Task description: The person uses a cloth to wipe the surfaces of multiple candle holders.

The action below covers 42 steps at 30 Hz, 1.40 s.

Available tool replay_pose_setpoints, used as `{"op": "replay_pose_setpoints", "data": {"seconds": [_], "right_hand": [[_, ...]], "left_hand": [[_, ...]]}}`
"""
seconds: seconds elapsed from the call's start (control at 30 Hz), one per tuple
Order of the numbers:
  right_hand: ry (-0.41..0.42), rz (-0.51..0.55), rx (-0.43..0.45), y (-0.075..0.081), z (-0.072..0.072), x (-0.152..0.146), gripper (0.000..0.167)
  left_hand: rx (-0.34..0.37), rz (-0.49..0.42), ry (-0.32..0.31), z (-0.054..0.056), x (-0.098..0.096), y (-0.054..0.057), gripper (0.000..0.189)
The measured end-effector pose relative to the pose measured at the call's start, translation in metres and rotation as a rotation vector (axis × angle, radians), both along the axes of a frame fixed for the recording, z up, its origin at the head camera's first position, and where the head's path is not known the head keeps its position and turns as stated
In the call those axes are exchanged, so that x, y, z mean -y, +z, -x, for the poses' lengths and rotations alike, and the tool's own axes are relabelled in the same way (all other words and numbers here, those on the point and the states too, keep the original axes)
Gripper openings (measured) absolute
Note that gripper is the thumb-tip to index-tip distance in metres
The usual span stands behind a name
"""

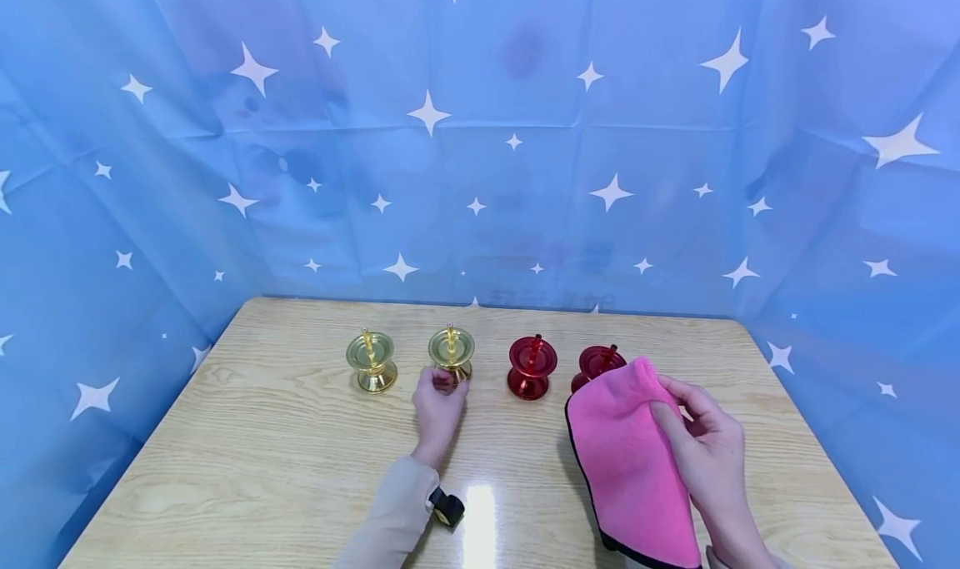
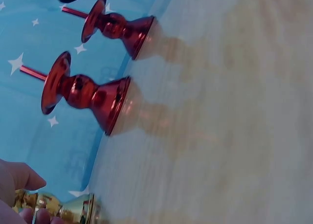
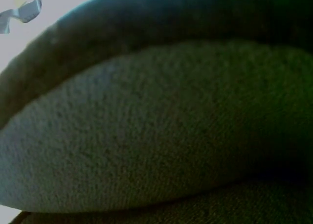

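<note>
My left hand (image 1: 438,406) grips the stem of a gold candle holder (image 1: 452,346), the right one of a gold pair. Its base shows below the fingers (image 2: 27,177) in the left wrist view, standing on the table. Left of it is the other gold candle holder (image 1: 371,351), each with a dish and a thin upright spike. Pinched at its top by my right hand (image 1: 708,444), a pink cloth (image 1: 630,461) with black edging hangs down over the table. The cloth overlaps part of the far right red candle holder (image 1: 597,361) in the head view.
Another red candle holder (image 1: 532,365) stands between the left hand and the cloth. The wood-grain table (image 1: 262,452) backs onto a blue curtain (image 1: 495,177) with white stars. Dark fabric (image 3: 146,126) fills most of the right wrist view.
</note>
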State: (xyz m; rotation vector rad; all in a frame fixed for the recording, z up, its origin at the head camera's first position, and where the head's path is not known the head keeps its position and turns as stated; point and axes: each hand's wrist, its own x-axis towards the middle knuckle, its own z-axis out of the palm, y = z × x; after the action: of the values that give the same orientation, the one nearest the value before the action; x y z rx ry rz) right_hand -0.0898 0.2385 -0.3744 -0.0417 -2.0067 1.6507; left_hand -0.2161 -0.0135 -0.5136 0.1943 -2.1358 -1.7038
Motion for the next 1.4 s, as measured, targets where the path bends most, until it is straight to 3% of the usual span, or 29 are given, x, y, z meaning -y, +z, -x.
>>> {"op": "replay_pose_setpoints", "data": {"seconds": [0.23,0.5,0.97,1.4], "right_hand": [[0.029,0.044,-0.040,-0.001,0.000,0.000,0.023],[-0.019,-0.026,0.009,-0.001,0.000,0.001,0.023],[-0.019,-0.038,-0.010,0.000,0.002,0.001,0.023],[-0.030,-0.071,0.033,-0.001,0.003,0.001,0.023]], "left_hand": [[0.046,0.005,0.047,0.008,0.005,0.003,0.036],[0.077,0.035,0.032,0.020,0.008,0.000,0.042],[0.153,0.120,0.001,0.032,0.012,-0.004,0.049],[0.134,0.243,-0.007,0.036,0.015,-0.006,0.032]]}}
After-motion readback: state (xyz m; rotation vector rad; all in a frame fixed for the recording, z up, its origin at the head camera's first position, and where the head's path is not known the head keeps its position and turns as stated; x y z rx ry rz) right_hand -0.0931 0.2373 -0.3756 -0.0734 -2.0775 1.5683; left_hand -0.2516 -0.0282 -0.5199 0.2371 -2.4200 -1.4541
